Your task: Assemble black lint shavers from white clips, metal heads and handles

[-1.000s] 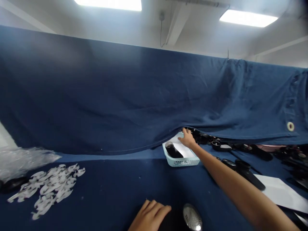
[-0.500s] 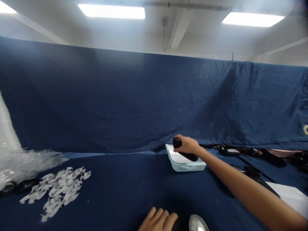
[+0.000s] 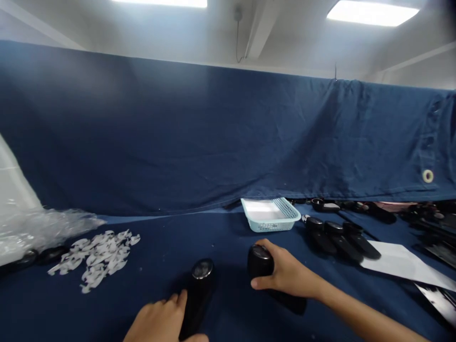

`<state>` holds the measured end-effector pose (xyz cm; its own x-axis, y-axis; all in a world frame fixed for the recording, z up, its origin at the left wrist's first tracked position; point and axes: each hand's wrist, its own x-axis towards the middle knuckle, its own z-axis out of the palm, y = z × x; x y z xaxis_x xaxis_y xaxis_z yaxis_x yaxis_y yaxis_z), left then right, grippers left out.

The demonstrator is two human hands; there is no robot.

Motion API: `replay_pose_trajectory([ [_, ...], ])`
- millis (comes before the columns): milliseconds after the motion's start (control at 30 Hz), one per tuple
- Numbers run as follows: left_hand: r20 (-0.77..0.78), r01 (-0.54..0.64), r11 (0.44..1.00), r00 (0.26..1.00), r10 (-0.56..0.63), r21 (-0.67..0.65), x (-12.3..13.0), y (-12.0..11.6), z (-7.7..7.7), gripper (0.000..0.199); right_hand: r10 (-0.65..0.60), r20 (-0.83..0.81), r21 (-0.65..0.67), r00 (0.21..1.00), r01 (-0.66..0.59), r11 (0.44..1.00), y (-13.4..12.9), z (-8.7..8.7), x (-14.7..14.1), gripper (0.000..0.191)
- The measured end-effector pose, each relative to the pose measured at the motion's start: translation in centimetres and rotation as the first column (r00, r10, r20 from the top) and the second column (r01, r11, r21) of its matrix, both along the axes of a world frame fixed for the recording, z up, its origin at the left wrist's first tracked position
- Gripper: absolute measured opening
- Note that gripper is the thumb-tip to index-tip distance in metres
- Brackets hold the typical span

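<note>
My left hand [image 3: 156,318] is wrapped around a black handle-like piece [image 3: 199,289] with a shiny rounded cap, standing out of its grip at the bottom middle. My right hand [image 3: 278,270] grips a similar black piece [image 3: 261,261] by its dark, glossy-topped head. A long flat black part of that piece sticks out below the right wrist. The two pieces are apart, above or on the dark blue cloth; I cannot tell whether they touch it. A light blue basket [image 3: 272,227] with a white sheet inside stands beyond the right hand.
Similar black pieces [image 3: 338,240] lie in a row at the right, by a white sheet [image 3: 406,263]. White plastic clips [image 3: 103,256] lie heaped at left, near clear plastic wrap [image 3: 53,230]. A blue curtain [image 3: 199,142] hangs behind; dark parts crowd the far right.
My right hand has come back from over the basket toward me, still holding its black piece. The left hand and its piece show further left and more fully. The view has shifted.
</note>
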<state>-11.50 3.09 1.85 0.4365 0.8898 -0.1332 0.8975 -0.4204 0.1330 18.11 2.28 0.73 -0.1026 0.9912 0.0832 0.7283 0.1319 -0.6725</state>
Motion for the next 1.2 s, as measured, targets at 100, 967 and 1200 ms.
replay_pose_trajectory([
  [100, -0.051, -0.038, 0.99, 0.998, 0.045, 0.137, 0.8, -1.2, 0.2, 0.056, -0.081, 0.109, 0.032, 0.991, 0.078, 0.996, -0.3, -1.7, -1.2, 0.058],
  [967, 0.986, 0.046, 0.985, 0.024, 0.165, -0.166, 16.9, -2.7, -1.1, 0.049, -0.036, -0.101, 0.367, 0.994, 0.071, 0.927, -3.1, 2.9, 0.6, 0.03],
  [1200, 0.98, 0.171, 0.981, 0.193, 0.057, -0.09, 16.2, -3.6, -2.0, 0.084, -0.109, -0.5, 0.198, 0.859, 0.236, 0.952, -2.2, 1.6, 1.0, 0.048],
])
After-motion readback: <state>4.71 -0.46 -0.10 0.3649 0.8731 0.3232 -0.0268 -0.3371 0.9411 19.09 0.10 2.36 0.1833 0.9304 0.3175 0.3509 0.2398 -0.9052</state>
